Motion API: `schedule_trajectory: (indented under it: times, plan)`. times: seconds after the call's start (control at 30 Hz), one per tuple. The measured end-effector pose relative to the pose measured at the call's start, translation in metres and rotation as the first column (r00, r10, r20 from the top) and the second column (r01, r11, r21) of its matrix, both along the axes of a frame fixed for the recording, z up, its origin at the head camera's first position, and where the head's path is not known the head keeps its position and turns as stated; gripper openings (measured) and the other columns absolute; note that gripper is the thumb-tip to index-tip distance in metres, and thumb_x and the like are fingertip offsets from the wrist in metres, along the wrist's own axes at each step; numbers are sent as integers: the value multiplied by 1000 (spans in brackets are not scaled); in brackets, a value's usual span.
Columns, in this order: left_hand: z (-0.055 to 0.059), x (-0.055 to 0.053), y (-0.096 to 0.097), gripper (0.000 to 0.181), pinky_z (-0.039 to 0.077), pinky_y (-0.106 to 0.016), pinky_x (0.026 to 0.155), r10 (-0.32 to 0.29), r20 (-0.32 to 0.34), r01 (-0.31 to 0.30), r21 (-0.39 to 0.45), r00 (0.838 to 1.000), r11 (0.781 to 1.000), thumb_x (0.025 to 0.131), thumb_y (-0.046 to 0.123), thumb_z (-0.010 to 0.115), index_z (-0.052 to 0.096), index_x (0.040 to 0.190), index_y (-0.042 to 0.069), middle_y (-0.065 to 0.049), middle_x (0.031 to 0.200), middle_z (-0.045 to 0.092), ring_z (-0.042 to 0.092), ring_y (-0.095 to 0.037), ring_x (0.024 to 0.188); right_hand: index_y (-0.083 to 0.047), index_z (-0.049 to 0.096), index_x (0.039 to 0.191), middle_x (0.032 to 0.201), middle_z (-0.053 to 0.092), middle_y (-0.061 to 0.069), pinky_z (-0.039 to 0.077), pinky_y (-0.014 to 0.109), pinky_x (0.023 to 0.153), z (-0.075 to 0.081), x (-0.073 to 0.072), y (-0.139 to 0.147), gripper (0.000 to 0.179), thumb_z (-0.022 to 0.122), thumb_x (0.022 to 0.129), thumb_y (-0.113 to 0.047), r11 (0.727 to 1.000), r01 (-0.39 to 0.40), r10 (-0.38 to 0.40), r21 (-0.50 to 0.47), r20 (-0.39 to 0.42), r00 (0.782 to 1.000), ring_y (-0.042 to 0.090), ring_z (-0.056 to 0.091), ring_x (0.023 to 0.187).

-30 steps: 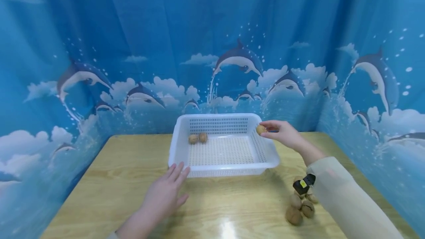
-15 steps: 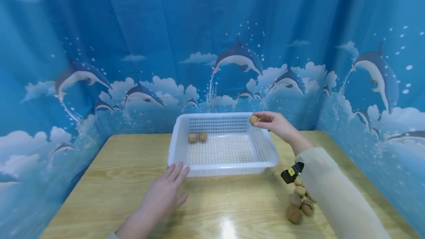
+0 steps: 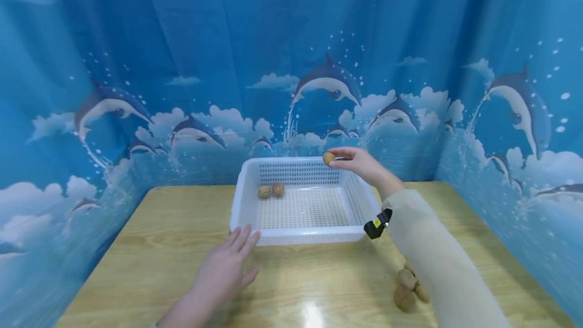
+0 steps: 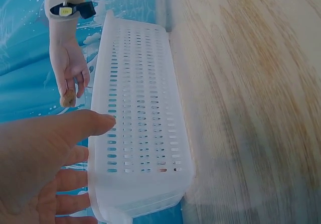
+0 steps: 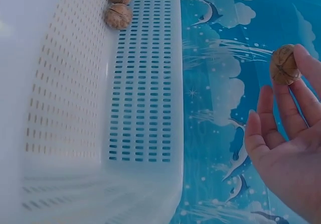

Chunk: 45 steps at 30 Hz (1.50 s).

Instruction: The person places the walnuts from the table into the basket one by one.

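A walnut (image 3: pixel 329 159) is pinched between the thumb and fingertips of my right hand (image 3: pixel 360 163), held up over the far right part of a white perforated plastic basket (image 3: pixel 300 235). The right wrist view shows this walnut (image 5: pixel 285 66) above the level of the rim. Two more walnuts (image 3: pixel 271 191) lie side by side on the basket floor toward its left. My left hand (image 3: pixel 224 270) has its fingers extended, fingertips right at the basket's near left corner; in the left wrist view the thumb (image 4: pixel 95 122) lies across the basket's perforated side.
Several walnuts (image 3: pixel 405 295) lie in a group on the wooden table (image 3: pixel 182 227) at the right, partly hidden by the right sleeve (image 3: pixel 437 252). A blue dolphin-print curtain (image 3: pixel 227 65) encloses the back and sides. A small black camera (image 3: pixel 377 224) sits on the right wrist.
My right hand has moved left with the walnut, from the basket's right rim to over its far right part. The left hand and the basket have stayed in place.
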<state>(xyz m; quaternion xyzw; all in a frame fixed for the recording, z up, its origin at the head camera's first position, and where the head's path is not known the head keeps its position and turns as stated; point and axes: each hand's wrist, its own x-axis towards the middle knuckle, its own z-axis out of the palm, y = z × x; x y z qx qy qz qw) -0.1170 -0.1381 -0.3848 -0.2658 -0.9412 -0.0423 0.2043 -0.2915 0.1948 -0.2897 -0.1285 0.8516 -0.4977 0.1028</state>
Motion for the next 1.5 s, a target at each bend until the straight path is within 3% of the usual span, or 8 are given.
schedule_trajectory:
  times: [0.4,0.6,0.77,1.0,1.2,1.33,1.5]
  plan:
    - [0,1,-2,69,53,-48,82,-8,-9,8,-4,1000,1000,71,38,77,55,129,6,-19,131,52,54,-37,113,-17,48,136,139,46,6,33,54,105,-6,-31,-27,55,67,86,-31,1000,17,-16,-26,44,999,28,45,124]
    - [1,0,-1,69,53,-47,82,2,-6,-2,-13,1000,1000,72,39,77,55,129,7,-17,131,52,54,-35,114,-16,48,135,136,48,7,35,53,103,-13,-41,-24,53,66,87,-30,1000,13,-14,17,45,999,28,46,123]
    - [4,0,1,70,54,-47,81,7,-8,-8,-23,1000,1000,72,39,76,54,130,8,-17,132,51,53,-35,115,-14,50,134,136,48,8,37,52,103,-23,-50,-26,49,65,88,-26,996,-36,35,87,11,999,30,44,124]
    - [3,0,1,68,53,-47,83,3,-2,-3,-20,1000,1000,73,38,76,55,129,7,-18,132,51,54,-36,113,-9,52,133,133,51,10,38,48,102,-49,-60,-39,46,64,89,-20,966,-89,82,244,40,996,29,44,124]
    - [-7,0,-1,71,55,-46,78,-27,-39,27,-3,999,1000,68,37,79,56,127,6,-19,129,54,56,-36,110,-11,61,123,121,58,5,44,44,97,-75,-62,-56,36,66,88,-18,933,-117,104,340,56,993,25,50,115]
    - [-11,1,-3,72,55,-46,77,-40,-69,42,18,997,999,65,37,80,57,126,5,-19,127,55,57,-37,108,-12,64,118,114,61,2,47,41,92,-84,-61,-67,30,65,87,-15,904,-137,126,406,53,991,22,53,109]
    - [-6,-3,0,71,55,-47,78,-36,-88,39,31,995,999,65,36,81,58,125,5,-19,127,55,57,-37,108,-11,66,115,113,62,3,47,41,93,-85,-66,-72,29,68,85,-14,887,-137,135,441,35,990,23,54,109]
